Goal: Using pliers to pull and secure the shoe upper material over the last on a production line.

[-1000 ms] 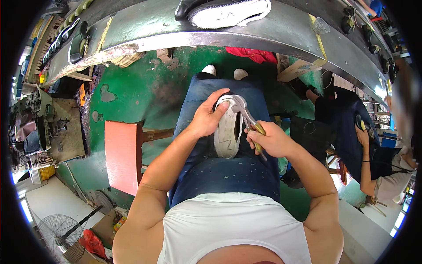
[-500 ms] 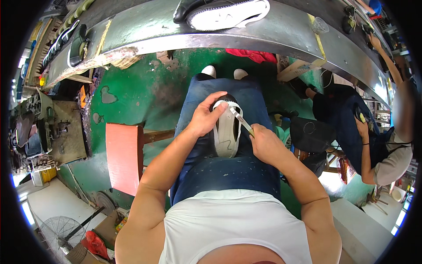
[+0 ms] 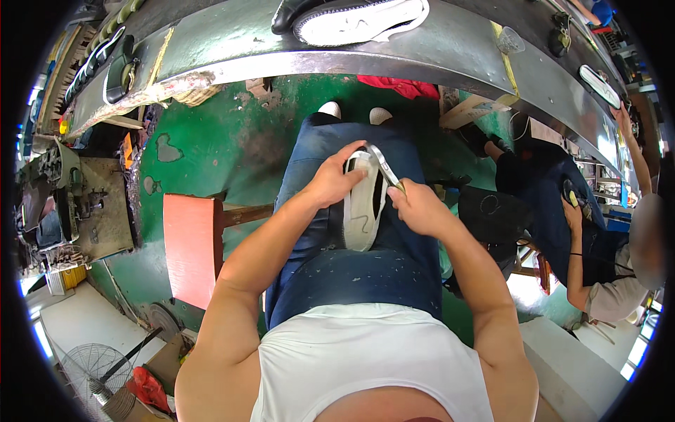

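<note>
On my lap lies a shoe (image 3: 360, 214) with its pale sole facing up and a white rim around it; a dark gap shows along its right side. My left hand (image 3: 335, 181) is closed around the shoe's far end, thumb on the sole and fingers at the outer edge. In my right hand (image 3: 420, 207) is a slim silver metal hand tool (image 3: 384, 169) with a yellowish handle end; its exact kind is unclear. The tool's curved tip meets the far right rim of the shoe, close to my left fingertips.
Ahead runs a metal bench (image 3: 232, 53) bearing a black shoe with a white sole (image 3: 362, 21). Dark shoes (image 3: 119, 70) sit at its left. A reddish padded block (image 3: 190, 246) stands left of my legs. At right, a co-worker (image 3: 598, 246) sits with a shoe, and a standing fan (image 3: 95, 373) is lower left.
The tool has shifted farther up along the shoe's rim, and my right hand has moved forward with it. A white-soled shoe now shows by the co-worker's hand on the bench.
</note>
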